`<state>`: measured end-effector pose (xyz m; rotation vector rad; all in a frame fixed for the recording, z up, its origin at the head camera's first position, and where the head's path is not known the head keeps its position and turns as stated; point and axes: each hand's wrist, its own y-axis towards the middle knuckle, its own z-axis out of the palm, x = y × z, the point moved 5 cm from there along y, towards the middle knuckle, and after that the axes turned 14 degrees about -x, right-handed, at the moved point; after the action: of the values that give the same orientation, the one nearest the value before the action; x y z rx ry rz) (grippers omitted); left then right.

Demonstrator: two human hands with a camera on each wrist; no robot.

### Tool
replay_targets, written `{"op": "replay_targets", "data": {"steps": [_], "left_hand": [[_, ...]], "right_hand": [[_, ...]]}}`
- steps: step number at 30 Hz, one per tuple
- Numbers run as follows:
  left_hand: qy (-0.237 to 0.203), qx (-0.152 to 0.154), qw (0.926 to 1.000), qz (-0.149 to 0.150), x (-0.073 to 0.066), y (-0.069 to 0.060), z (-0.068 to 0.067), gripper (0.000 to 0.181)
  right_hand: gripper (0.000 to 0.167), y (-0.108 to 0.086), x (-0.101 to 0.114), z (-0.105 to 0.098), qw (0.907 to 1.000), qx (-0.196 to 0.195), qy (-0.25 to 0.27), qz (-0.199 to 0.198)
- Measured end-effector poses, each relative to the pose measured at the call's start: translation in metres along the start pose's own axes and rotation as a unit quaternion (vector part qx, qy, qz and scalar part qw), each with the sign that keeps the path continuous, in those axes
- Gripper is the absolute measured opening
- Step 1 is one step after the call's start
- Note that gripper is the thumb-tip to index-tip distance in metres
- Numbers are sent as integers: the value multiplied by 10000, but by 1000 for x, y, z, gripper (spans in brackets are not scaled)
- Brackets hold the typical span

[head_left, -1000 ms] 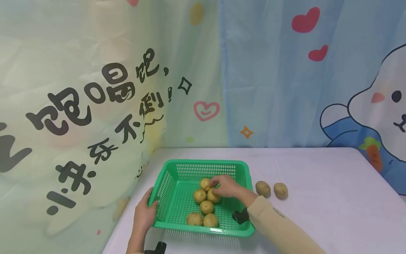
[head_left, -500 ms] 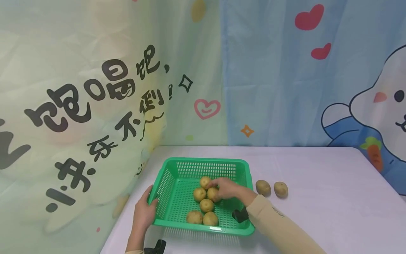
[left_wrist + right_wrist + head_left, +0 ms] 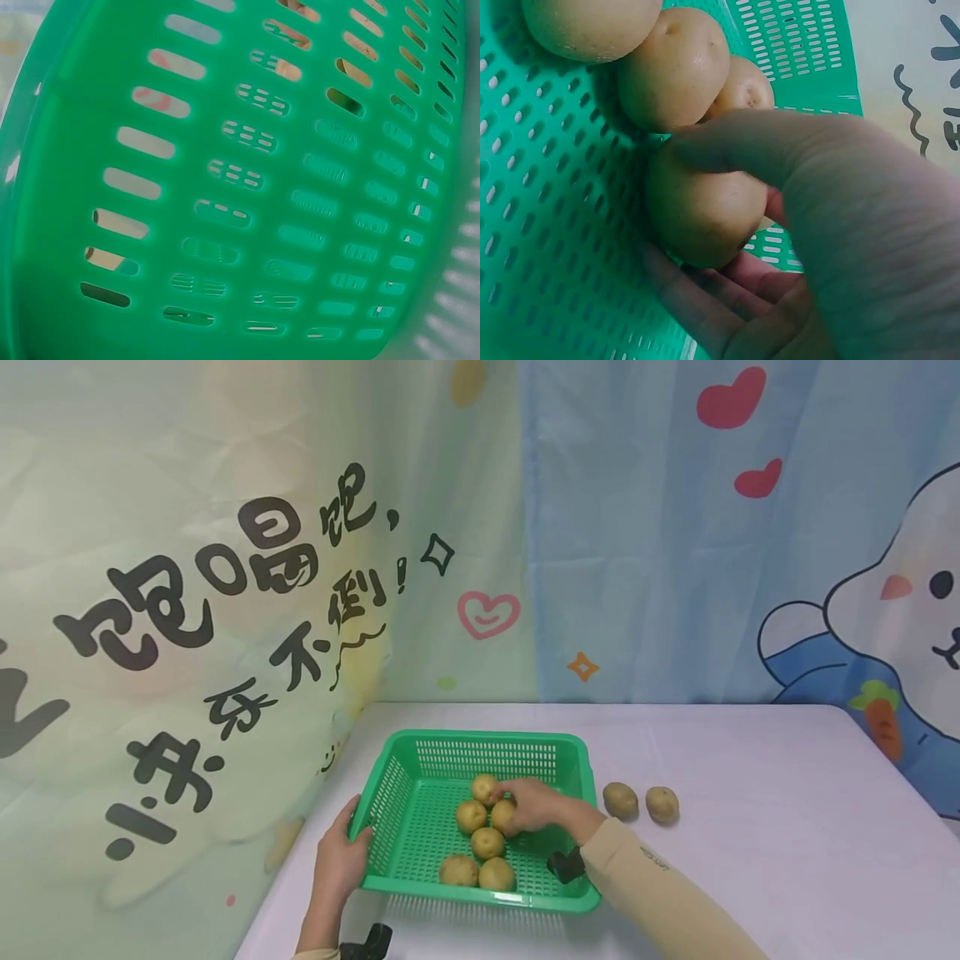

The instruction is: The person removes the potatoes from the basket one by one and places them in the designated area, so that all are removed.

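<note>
A green plastic basket [image 3: 401, 881] stands on the table with several potatoes inside, such as a front one [image 3: 459, 870] and a middle one [image 3: 488, 843]. My left hand [image 3: 342, 860] grips its left rim, thumb over the inside. The left wrist view shows only the slotted basket wall [image 3: 67, 150], not the hand. Inside the basket, my right hand [image 3: 536, 804] holds a potato [image 3: 701, 206] between thumb and fingers, low over the basket floor. Other potatoes [image 3: 676, 71] lie right against it. Part of that potato is hidden by the thumb and fingers.
Two more potatoes, one nearer [image 3: 621, 801] and one farther right [image 3: 663, 806], lie on the white tabletop [image 3: 750, 827] right of the basket. A printed curtain [image 3: 615, 527] hangs behind and along the left side.
My right hand has sunk slightly and its fingers have settled around the potato. The left hand and basket keep their places; the head view has shifted a little.
</note>
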<state>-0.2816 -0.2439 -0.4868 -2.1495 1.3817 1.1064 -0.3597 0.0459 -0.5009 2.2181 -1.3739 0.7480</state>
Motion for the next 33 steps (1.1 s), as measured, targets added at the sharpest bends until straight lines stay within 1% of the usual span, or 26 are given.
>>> {"op": "replay_targets", "data": {"steps": [2, 5, 9, 12, 16, 21, 27, 31, 33], "left_hand": [[-14, 21, 10000, -29, 1, 0, 1, 57], [-22, 67, 10000, -56, 2, -1, 2, 57], [16, 64, 10000, -44, 3, -2, 1, 57], [23, 42, 10000, -23, 3, -3, -1, 57], [12, 35, 10000, 29, 2, -2, -1, 57], [30, 4, 10000, 26, 0, -1, -1, 57], [58, 80, 9999, 60, -3, -4, 1, 57], [110, 83, 9999, 88, -3, -4, -2, 57], [122, 78, 9998, 116, -3, -3, -3, 57]], "right_hand": [[48, 0, 0, -1, 9999, -86, -77, 4], [48, 0, 2, -4, 9991, -366, -171, -87], [52, 0, 13, -10, 9975, -632, -236, -220], [54, -2, 22, -11, 9974, -562, -229, -383], [51, -4, 31, -12, 9973, -379, -217, -594], [49, -4, 40, -19, 9964, -429, -172, -714], [52, -15, 44, -39, 9966, -525, -136, -620], [52, -25, 47, -52, 9958, -532, -133, -735], [51, -32, 47, -58, 9954, -528, -53, -802]]}}
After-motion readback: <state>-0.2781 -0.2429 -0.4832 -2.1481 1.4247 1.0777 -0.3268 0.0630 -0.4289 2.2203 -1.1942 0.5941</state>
